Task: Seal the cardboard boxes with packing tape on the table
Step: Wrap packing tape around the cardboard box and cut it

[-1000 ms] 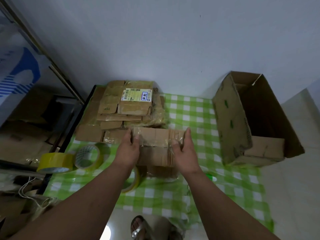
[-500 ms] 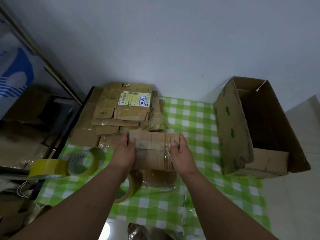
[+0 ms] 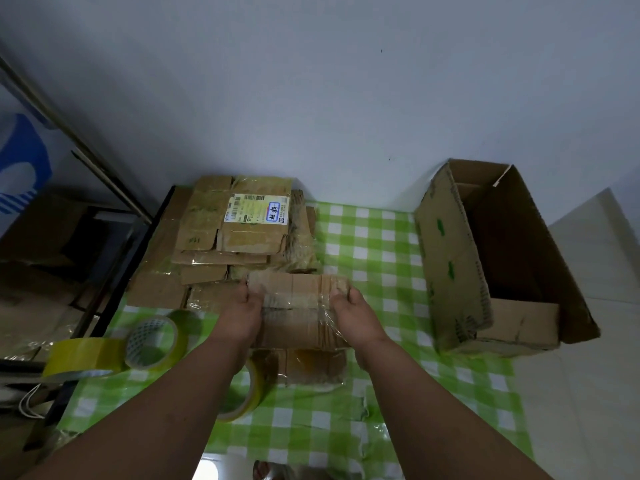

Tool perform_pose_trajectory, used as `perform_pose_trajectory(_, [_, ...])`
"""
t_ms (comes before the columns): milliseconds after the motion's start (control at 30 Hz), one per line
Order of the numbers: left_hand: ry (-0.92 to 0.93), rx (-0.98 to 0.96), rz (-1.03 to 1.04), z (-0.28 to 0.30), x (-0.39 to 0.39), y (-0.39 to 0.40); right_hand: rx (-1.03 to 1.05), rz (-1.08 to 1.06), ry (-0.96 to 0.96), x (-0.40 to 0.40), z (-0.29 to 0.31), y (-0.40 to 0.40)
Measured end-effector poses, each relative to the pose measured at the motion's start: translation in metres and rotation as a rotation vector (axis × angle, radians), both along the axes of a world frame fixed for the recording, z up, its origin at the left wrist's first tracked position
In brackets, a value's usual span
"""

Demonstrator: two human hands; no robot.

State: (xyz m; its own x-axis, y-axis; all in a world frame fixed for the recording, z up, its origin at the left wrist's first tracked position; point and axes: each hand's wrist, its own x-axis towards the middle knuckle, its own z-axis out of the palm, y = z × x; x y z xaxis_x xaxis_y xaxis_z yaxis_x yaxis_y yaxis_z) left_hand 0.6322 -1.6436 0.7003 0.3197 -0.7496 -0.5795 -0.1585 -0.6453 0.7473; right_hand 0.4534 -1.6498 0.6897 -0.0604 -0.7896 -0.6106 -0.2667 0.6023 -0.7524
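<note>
Dead center of the frame, you've got a small cardboard box (image 3: 298,306) held between both hands, shiny with clear tape across its top. Your left hand (image 3: 242,311) grips its left end with fingers curled over the edge, and your right hand (image 3: 356,315) does the same on the right end, fingers clamped round that corner. Right below it another taped box (image 3: 311,367) lies on the green checked tablecloth (image 3: 381,254). Just above, at upper center-left, sits a stack of flattened cardboard (image 3: 221,244) with a shipping label (image 3: 258,208) on top. Three yellow tape rolls: one (image 3: 156,341) at center-left, one (image 3: 81,356) further left at the table edge, one (image 3: 249,393) partly hidden under your left forearm. Over at the right, a big open carton (image 3: 502,258) rests on the table.
</note>
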Motion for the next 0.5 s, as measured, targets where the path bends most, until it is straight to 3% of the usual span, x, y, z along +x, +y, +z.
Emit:
perform_pose_trajectory(300, [-0.103, -0.025, 0.023, -0.003, 0.002, 0.006, -0.072, -0.012, 0.072, 0.007, -0.008, 0.012])
perform_pose_trajectory(500, [-0.134, -0.019, -0.037, -0.002, 0.009, 0.007, 0.028, -0.012, -0.096, -0.001, -0.005, 0.034])
